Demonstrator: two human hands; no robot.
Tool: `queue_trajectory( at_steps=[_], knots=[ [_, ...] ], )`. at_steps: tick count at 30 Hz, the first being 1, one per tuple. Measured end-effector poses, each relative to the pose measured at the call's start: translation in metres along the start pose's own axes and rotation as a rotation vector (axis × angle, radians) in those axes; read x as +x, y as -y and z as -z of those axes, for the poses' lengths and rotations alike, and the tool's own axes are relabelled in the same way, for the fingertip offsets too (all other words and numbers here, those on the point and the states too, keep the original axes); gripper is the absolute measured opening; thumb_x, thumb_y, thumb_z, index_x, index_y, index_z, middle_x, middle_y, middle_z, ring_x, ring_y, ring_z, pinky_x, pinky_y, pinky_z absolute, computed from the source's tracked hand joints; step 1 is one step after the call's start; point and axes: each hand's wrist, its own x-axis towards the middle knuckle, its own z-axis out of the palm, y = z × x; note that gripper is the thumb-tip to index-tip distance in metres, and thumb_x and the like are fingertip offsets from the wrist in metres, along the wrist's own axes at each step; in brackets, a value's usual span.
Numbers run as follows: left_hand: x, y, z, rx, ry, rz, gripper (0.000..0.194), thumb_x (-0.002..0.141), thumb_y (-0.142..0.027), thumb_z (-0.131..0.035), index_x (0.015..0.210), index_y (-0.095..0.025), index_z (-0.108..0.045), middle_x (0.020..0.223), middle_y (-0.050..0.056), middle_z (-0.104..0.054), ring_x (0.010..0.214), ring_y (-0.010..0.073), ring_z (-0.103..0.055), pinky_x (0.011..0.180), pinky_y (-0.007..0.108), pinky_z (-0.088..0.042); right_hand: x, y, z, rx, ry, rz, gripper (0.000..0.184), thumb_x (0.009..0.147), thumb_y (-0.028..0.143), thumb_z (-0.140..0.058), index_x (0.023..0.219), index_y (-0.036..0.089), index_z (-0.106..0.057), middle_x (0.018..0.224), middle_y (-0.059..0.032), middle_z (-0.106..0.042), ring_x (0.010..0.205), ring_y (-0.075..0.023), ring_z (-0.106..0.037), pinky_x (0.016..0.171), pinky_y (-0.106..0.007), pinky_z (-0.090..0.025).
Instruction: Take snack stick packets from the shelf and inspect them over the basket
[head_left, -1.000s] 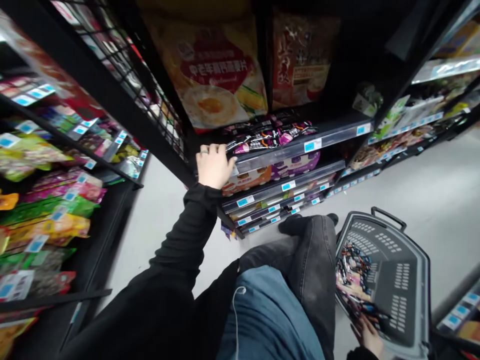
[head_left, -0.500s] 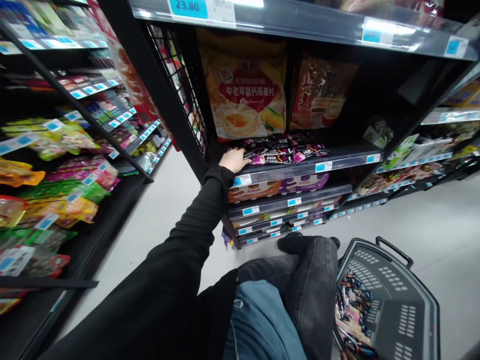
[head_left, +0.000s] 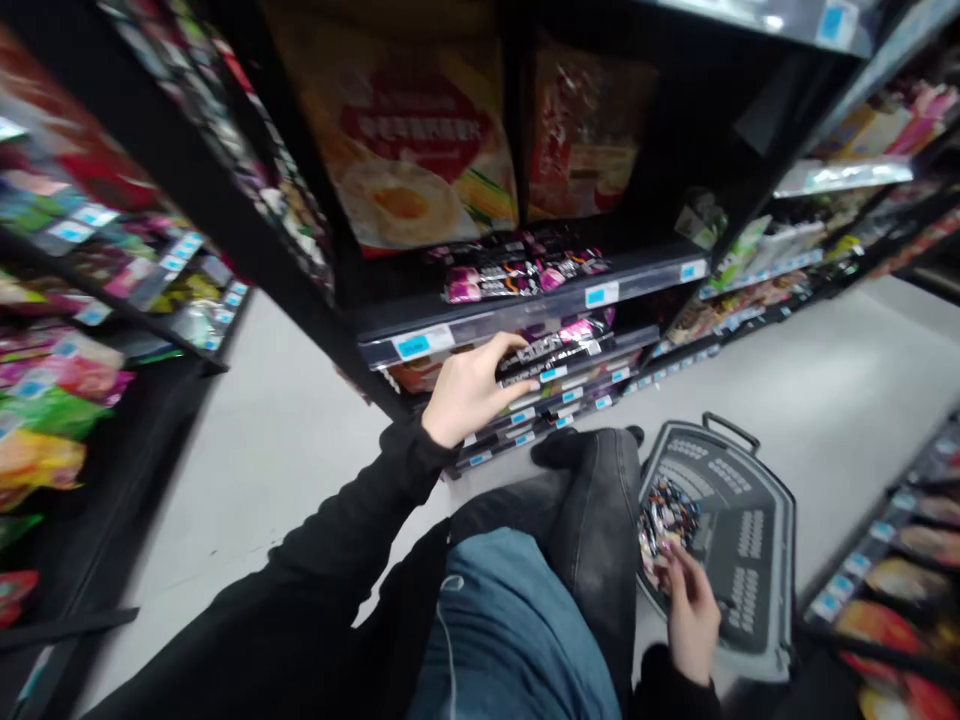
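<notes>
My left hand (head_left: 474, 390) is closed on black-and-pink packets (head_left: 559, 345), thumb below and fingers above, just in front of the shelf edge. The packets look like slim glossy sachets stacked together; their print is blurred. Similar black-and-pink packets (head_left: 517, 272) lie on the shelf behind, below a large yellow-and-red oatmeal bag (head_left: 409, 150). On the right, my right hand (head_left: 694, 615) hovers at the near side of a grey shopping basket (head_left: 739, 555), thumb and fingers apart. Small mixed packets (head_left: 667, 515) lie in the basket, close to its fingertips.
A red-and-tan cereal bag (head_left: 585, 140) stands beside the oatmeal bag. Lower shelves (head_left: 525, 430) with price tags run beneath. Another shelf unit with colourful bags (head_left: 45, 440) stands on the left, and packaged goods (head_left: 915, 550) line the right. My bent knee (head_left: 600, 500) is beside the basket.
My left hand has come off the shelf toward me, carrying black-and-pink packets. My right hand has come into fuller view over the basket. The view has shifted and tilted.
</notes>
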Motion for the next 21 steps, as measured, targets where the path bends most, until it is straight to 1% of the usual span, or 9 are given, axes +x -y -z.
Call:
queue_trajectory(
  at_steps=[2, 4, 5, 6, 8, 11, 14, 17, 21],
  knots=[
    [-0.019, -0.025, -0.016, -0.088, 0.083, -0.089, 0.041, 0.078, -0.038, -0.069, 0.111, -0.019, -0.054, 0.106, 0.002, -0.067, 0.090, 0.0172, -0.066, 0.079, 0.025, -0.048, -0.002, 0.045, -0.009, 0.143, 0.100, 0.038, 0.043, 0.077, 0.047, -0.062, 0.104, 0.014, -0.061, 0.095, -0.0132, -0.068, 0.076, -0.0236, -0.068, 0.073, -0.041, -0.057],
    [-0.036, -0.046, -0.031, -0.143, 0.170, -0.157, 0.040, 0.078, -0.037, -0.069, 0.111, -0.019, -0.054, 0.105, 0.001, -0.068, 0.087, 0.0167, -0.067, 0.075, 0.025, -0.048, -0.003, 0.086, -0.015, 0.248, 0.201, 0.151, 0.038, 0.085, 0.039, -0.057, 0.116, 0.016, -0.056, 0.099, -0.0122, -0.067, 0.075, -0.0199, -0.068, 0.071, -0.037, -0.057],
    [-0.043, -0.055, -0.038, -0.168, 0.217, -0.180, 0.041, 0.078, -0.037, -0.070, 0.111, -0.020, -0.054, 0.105, 0.001, -0.068, 0.085, 0.0167, -0.067, 0.072, 0.025, -0.048, -0.003, 0.103, -0.017, 0.264, 0.207, 0.230, 0.036, 0.088, 0.035, -0.054, 0.120, 0.019, -0.053, 0.102, -0.0112, -0.065, 0.078, -0.0185, -0.067, 0.073, -0.036, -0.056],
    [-0.050, -0.062, -0.044, -0.197, 0.264, -0.196, 0.041, 0.077, -0.037, -0.070, 0.111, -0.020, -0.054, 0.104, 0.001, -0.068, 0.084, 0.0168, -0.067, 0.070, 0.025, -0.048, -0.003, 0.116, -0.018, 0.279, 0.210, 0.295, 0.037, 0.090, 0.032, -0.053, 0.125, 0.021, -0.050, 0.104, -0.0100, -0.064, 0.081, -0.0174, -0.067, 0.076, -0.036, -0.056],
    [-0.062, -0.073, -0.054, -0.253, 0.354, -0.206, 0.042, 0.077, -0.037, -0.071, 0.111, -0.021, -0.054, 0.103, 0.000, -0.069, 0.082, 0.0175, -0.068, 0.069, 0.026, -0.049, -0.003, 0.133, -0.018, 0.318, 0.206, 0.326, 0.045, 0.089, 0.029, -0.054, 0.133, 0.026, -0.042, 0.107, -0.0081, -0.061, 0.079, -0.0152, -0.066, 0.076, -0.036, -0.057],
    [-0.074, -0.081, -0.064, -0.322, 0.444, -0.200, 0.043, 0.076, -0.039, -0.071, 0.111, -0.020, -0.054, 0.102, 0.001, -0.069, 0.083, 0.0190, -0.068, 0.072, 0.029, -0.051, -0.004, 0.139, -0.015, 0.251, 0.172, 0.277, 0.047, 0.085, 0.029, -0.060, 0.129, 0.022, -0.048, 0.095, -0.0051, -0.060, 0.062, -0.0099, -0.059, 0.065, -0.030, -0.059],
    [-0.079, -0.086, -0.070, -0.339, 0.459, -0.208, 0.040, 0.081, -0.040, -0.066, 0.112, -0.019, -0.053, 0.103, 0.003, -0.069, 0.085, 0.0198, -0.068, 0.073, 0.031, -0.053, -0.005, 0.137, -0.014, 0.206, 0.127, 0.214, 0.042, 0.082, 0.029, -0.063, 0.123, 0.019, -0.054, 0.074, 0.0009, -0.053, 0.056, -0.0089, -0.053, 0.056, -0.026, -0.058],
    [-0.080, -0.094, -0.074, -0.345, 0.411, -0.278, 0.032, 0.089, -0.033, -0.056, 0.116, -0.017, -0.051, 0.107, 0.005, -0.067, 0.091, 0.0181, -0.067, 0.077, 0.030, -0.054, -0.009, 0.136, -0.018, 0.203, 0.103, 0.181, 0.040, 0.081, 0.028, -0.065, 0.119, 0.019, -0.057, 0.065, 0.0041, -0.043, 0.055, -0.0087, -0.050, 0.054, -0.026, -0.058],
    [-0.079, -0.101, -0.080, -0.310, 0.247, -0.435, 0.030, 0.094, -0.026, -0.049, 0.122, -0.015, -0.051, 0.116, 0.007, -0.064, 0.101, 0.0141, -0.064, 0.079, 0.023, -0.054, -0.017, 0.138, -0.028, 0.179, 0.074, 0.204, 0.036, 0.080, 0.026, -0.065, 0.115, 0.017, -0.060, 0.061, 0.0055, -0.040, 0.051, -0.0070, -0.045, 0.053, -0.024, -0.056]
  ],
)
